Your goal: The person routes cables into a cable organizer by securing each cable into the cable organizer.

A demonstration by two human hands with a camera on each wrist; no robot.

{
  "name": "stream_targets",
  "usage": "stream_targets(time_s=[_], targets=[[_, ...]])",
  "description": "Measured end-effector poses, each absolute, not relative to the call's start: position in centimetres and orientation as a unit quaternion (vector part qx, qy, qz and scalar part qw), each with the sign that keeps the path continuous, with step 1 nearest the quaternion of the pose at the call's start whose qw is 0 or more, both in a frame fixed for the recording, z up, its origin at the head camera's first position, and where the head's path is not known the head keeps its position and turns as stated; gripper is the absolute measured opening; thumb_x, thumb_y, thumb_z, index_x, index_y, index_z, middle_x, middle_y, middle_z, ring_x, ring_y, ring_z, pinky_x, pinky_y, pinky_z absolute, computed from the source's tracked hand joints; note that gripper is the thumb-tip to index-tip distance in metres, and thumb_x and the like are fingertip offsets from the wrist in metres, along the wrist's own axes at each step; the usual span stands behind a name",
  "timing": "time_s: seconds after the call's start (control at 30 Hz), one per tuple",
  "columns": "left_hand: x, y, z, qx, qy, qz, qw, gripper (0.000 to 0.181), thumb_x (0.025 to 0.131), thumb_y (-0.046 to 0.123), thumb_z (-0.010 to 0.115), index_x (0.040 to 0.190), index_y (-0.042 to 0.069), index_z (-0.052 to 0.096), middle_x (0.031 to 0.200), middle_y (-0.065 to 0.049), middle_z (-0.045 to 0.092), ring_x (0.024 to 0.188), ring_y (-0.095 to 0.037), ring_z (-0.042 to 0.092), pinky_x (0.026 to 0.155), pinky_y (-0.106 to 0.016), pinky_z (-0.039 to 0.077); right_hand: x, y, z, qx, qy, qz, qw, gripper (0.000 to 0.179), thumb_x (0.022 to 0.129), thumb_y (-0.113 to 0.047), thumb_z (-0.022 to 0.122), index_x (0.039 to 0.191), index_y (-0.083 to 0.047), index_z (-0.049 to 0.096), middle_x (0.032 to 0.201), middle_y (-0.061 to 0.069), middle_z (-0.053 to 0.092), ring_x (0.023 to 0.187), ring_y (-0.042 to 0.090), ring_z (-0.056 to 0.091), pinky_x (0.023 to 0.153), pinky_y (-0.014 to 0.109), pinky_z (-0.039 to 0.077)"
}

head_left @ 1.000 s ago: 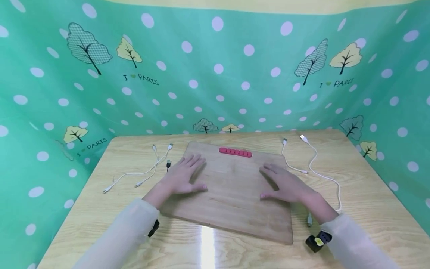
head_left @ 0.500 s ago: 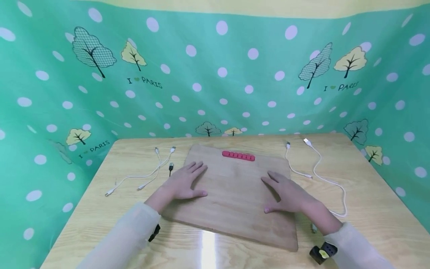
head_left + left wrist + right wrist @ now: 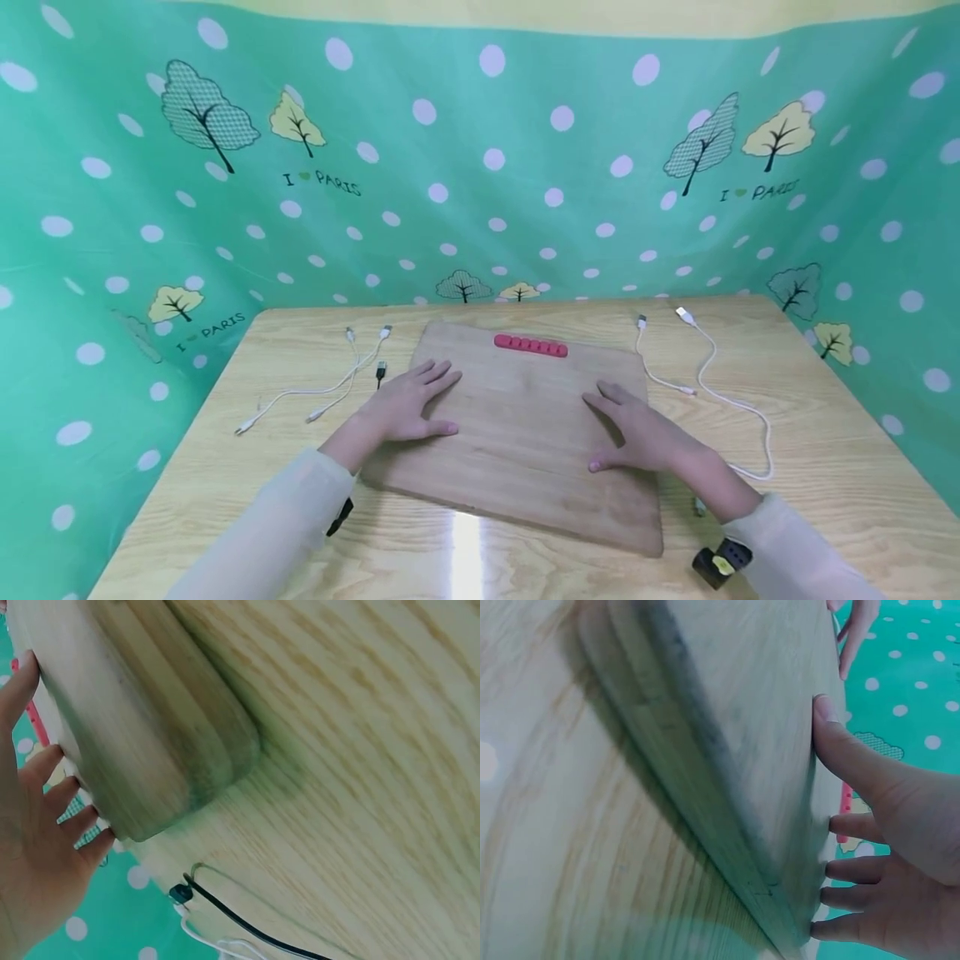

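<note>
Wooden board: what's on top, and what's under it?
Near the far edge of the wooden board sits a red strip; the left hand and right hand are over it. The table shows around it; anything underneath is hidden.

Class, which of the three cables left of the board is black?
The black cable is the one whose plug lies nearest the left hand; the other two are white cables that cross each other.

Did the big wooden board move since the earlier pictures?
No, I see no slide either way. In the head view, the wooden board keeps its place beside the black plug; both shifted together slightly as the camera moved.
</note>
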State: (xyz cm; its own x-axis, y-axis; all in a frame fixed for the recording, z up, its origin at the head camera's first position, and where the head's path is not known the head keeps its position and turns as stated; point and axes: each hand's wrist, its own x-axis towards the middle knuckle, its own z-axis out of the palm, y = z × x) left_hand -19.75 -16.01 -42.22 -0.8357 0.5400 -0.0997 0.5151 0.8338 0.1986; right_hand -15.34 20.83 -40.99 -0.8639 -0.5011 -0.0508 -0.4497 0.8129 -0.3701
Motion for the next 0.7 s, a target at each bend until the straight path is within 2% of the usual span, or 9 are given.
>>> stream_targets(time_s=[0.3, 0.7], targets=[[-19.5, -16.2, -42.0, 0.280, 0.952, 0.082, 0.088, 0.077, 0.086, 0.052, 0.061, 0.149, 0.017, 0.035, 0.159, -0.010, 0.030, 0.146, -0.038, 0.027, 0.117, -0.056, 0.032, -15.6, 20.7, -41.5, -0.228, 0.952, -0.190, 0.082, 0.097, 0.064, -0.049, 0.083, 0.139, -0.001, 0.046, 0.148, 0.034, 0.035, 0.135, 0.052, 0.036, 0.108, 0.061, 0.040], [-19.1, -15.9, -42.1, 0.277, 0.955, 0.076, 0.070, 0.080, 0.083, 0.058, 0.060, 0.149, 0.020, 0.035, 0.158, -0.009, 0.032, 0.145, -0.038, 0.030, 0.114, -0.060, 0.034, -16.5, 21.6, -41.4, -0.252, 0.940, -0.218, 0.071, 0.096, 0.062, -0.045, 0.085, 0.138, 0.000, 0.048, 0.146, 0.035, 0.035, 0.134, 0.054, 0.035, 0.108, 0.064, 0.036]])
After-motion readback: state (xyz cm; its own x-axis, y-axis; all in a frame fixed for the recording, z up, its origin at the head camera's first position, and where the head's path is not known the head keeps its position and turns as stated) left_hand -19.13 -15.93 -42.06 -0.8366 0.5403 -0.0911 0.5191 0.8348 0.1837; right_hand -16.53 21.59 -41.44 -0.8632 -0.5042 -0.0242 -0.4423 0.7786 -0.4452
